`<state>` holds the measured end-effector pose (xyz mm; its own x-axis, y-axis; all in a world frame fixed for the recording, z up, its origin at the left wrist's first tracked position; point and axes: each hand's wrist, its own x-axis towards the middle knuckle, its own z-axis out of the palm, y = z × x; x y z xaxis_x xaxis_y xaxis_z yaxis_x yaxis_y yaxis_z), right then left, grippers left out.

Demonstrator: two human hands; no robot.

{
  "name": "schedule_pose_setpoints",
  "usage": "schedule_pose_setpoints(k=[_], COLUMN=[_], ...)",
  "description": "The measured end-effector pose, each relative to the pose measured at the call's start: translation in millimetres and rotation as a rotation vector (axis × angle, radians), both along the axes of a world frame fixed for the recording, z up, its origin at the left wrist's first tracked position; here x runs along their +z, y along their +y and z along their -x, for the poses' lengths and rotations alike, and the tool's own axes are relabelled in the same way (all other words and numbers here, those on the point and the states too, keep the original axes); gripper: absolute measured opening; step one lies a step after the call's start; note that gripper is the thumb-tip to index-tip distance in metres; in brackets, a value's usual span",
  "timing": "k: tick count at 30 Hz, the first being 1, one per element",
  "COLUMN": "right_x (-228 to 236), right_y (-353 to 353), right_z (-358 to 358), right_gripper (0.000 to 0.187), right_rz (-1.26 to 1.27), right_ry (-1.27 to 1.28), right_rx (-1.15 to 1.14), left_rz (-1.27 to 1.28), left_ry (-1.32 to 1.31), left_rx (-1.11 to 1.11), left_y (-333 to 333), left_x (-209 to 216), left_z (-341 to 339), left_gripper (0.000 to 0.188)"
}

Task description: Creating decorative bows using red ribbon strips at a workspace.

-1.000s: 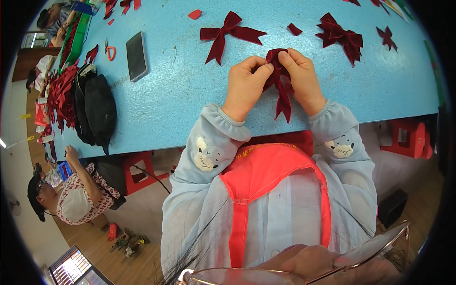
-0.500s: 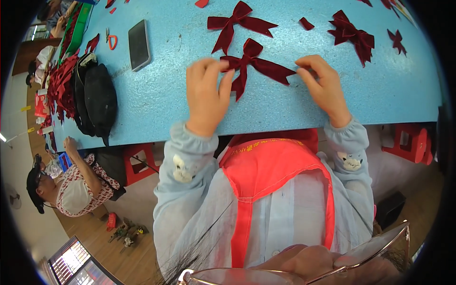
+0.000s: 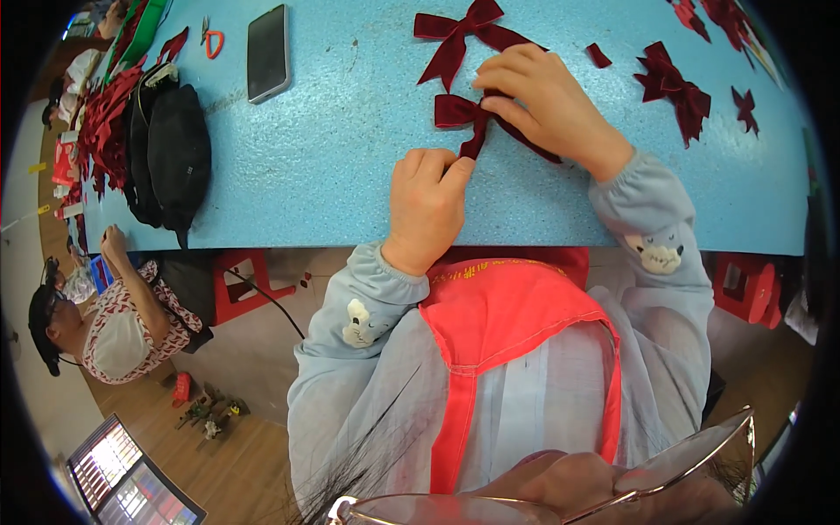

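A dark red velvet bow (image 3: 460, 111) lies on the blue table in front of me. My left hand (image 3: 429, 206) is closed on the end of its near tail, pinching it between thumb and fingers. Over the bow's right side bends my right hand (image 3: 547, 101), its fingers curled onto the upper loop, which they hide along with part of the knot. The other tail runs out under that palm. Just beyond lies a second velvet bow (image 3: 455, 39), its right tail passing close to my right fingers.
To the right are a layered bow (image 3: 674, 92), a small bow (image 3: 745, 109) and a velvet scrap (image 3: 598, 55). A phone (image 3: 268, 54), red-handled scissors (image 3: 213, 44), a black bag (image 3: 171, 162) and a heap of red ribbons (image 3: 107, 131) occupy the left. A co-worker (image 3: 131, 324) sits beyond.
Both hands have closed in on the nearer bow; the left now grips its tail, and the right has moved left onto its upper loop. The whole view has shifted slightly.
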<state>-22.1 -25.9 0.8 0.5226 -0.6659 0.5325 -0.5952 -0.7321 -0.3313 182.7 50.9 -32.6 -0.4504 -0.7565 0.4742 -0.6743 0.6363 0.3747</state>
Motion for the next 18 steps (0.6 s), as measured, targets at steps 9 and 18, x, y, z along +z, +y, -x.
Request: schedule_pose_setpoints(k=[9, 18], right_x=[-8, -33], right_y=[-15, -5], right_z=[-16, -13], right_gripper=[0.018, 0.014], right_rz=[-0.488, -0.319], right_ry=[0.198, -0.207], right_rx=[-0.03, -0.143], left_rz=[-0.233, -0.541], left_ry=[0.104, 0.407], left_rx=[0.143, 0.218], left_y=[-12, -17], left_x=[13, 22], left_z=[9, 12], left_gripper=[0.017, 0.009])
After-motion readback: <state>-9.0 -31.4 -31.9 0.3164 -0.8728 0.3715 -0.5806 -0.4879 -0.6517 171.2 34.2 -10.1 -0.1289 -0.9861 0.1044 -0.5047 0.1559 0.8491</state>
